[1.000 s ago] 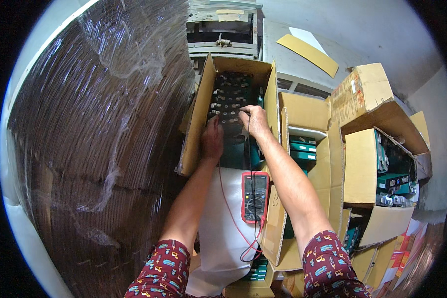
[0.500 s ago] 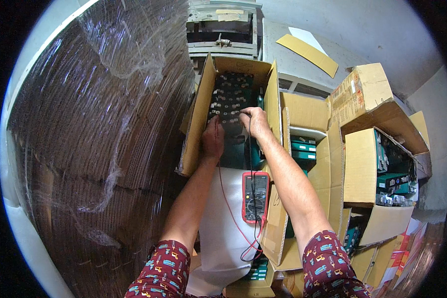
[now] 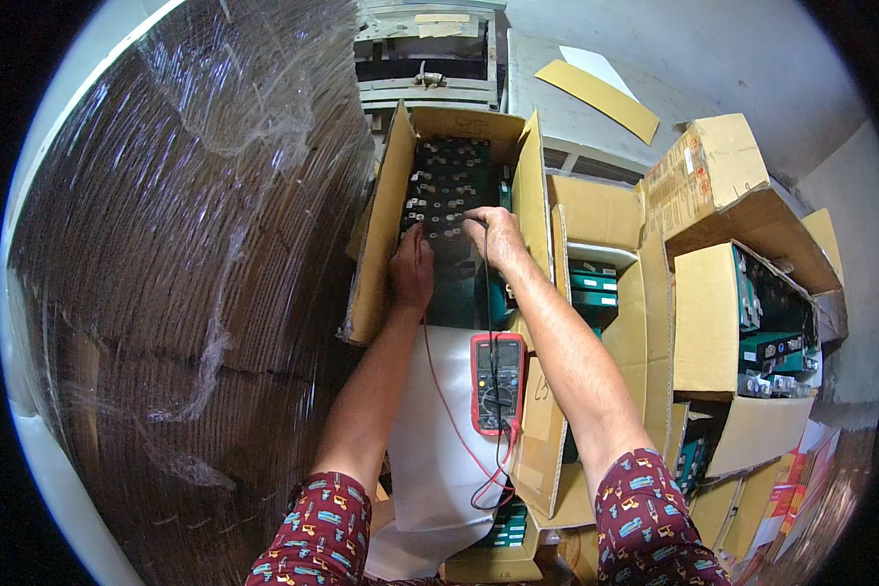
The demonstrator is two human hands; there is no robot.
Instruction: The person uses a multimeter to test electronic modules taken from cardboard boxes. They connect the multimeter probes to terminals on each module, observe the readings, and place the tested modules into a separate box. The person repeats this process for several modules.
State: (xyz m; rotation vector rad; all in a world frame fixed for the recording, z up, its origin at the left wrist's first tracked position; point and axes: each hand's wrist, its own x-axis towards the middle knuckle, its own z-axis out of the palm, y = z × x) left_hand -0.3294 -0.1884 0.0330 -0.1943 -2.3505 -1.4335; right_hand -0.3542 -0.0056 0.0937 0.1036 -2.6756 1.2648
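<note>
Inside an open cardboard box (image 3: 381, 220), several dark green cells (image 3: 446, 285) stand with rows of metal terminals (image 3: 439, 205) on their dark tops. My left hand (image 3: 412, 269) pinches the red test probe, its lead running down from the fingers. Opposite it, my right hand (image 3: 496, 237) is closed on the black test probe. Both hands are over the nearer terminals; the probe tips are too small to tell whether they touch metal. A red-framed multimeter (image 3: 498, 384) lies nearer to me, both leads plugged into its lower end.
Plastic-wrapped stacked cardboard (image 3: 186, 293) fills the left side. More open boxes with green cells (image 3: 594, 293) stand at right, one box (image 3: 705, 322) tipped sideways. White sheet material (image 3: 430, 420) lies below the hands. A flat yellow board (image 3: 601, 101) rests on the grey surface behind.
The whole view has shifted slightly. Both hands stay over the nearer terminals with the probes, the left fingertips slightly nearer a terminal. The multimeter stays beside the box.
</note>
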